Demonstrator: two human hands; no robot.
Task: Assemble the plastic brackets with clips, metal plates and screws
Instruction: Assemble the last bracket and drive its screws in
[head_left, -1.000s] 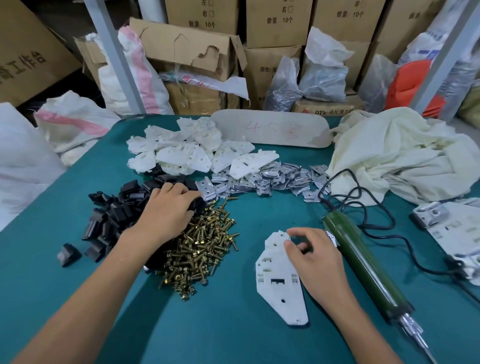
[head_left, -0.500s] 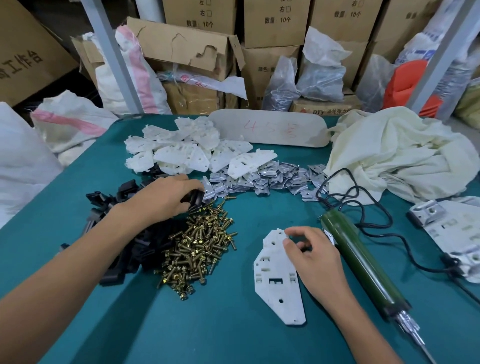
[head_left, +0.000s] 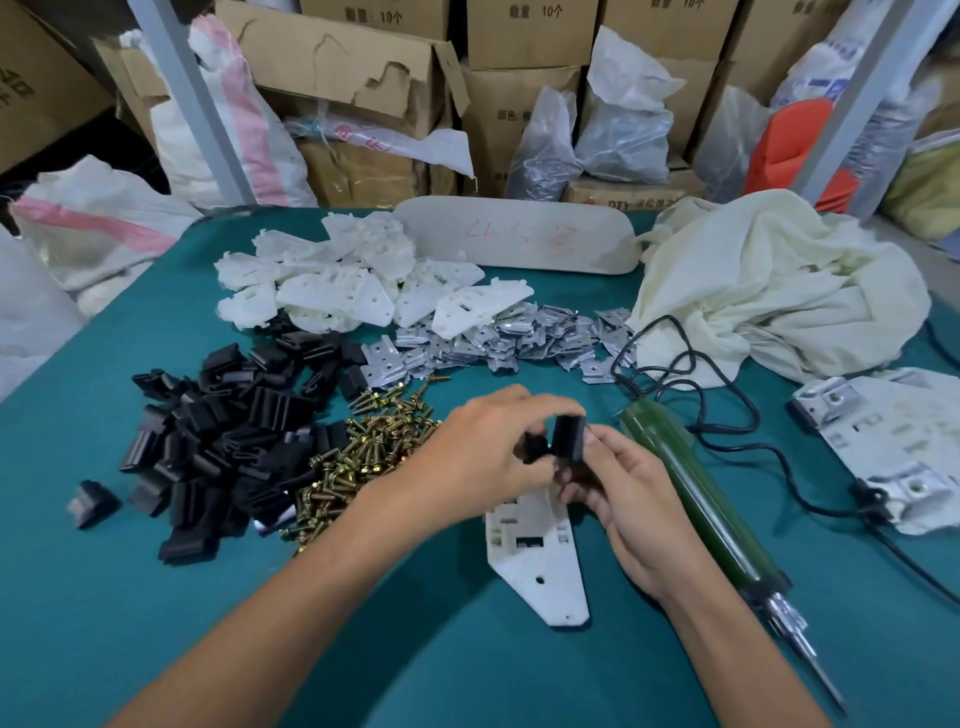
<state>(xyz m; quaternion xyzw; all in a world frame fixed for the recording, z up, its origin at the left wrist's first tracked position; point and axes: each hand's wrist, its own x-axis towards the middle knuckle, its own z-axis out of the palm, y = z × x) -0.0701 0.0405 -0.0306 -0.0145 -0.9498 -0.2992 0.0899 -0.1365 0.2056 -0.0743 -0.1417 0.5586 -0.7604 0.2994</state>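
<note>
Hands meet near the middle of the table (head_left: 156, 623), above the upper end of a white bracket (head_left: 545, 566) that lies flat on the teal surface, with its narrow end toward the person. The left hand (head_left: 483, 447) is curled and pinches a short black clip (head_left: 535, 449) between thumb and fingers. The right hand (head_left: 634, 499) is also curled and grips a tall black clip (head_left: 569, 439), which stands upright. The two clips are just beside each other, but I cannot tell if they touch. Both are above the bracket and not yet on it.

To the left of the hands lies a pile of black clips (head_left: 234, 426), and one single clip (head_left: 91, 501) sits apart at its left edge. Between this pile and the left hand is a heap of brass-coloured screws (head_left: 363, 457). Behind the screws, a band of metal plates (head_left: 509, 338) spreads across the table, and behind those lies a heap of white brackets (head_left: 337, 280).

Just beside the right hand lies a green electric screwdriver (head_left: 696, 509) with its bit toward the person, and its black cable (head_left: 727, 415) loops away behind it. At the right edge are brackets with plates already on them (head_left: 893, 436). A crumpled pale cloth (head_left: 769, 280) lies at the far right, beside a board with red writing (head_left: 519, 239). Cardboard boxes (head_left: 337, 67) and sacks stand behind the table.
</note>
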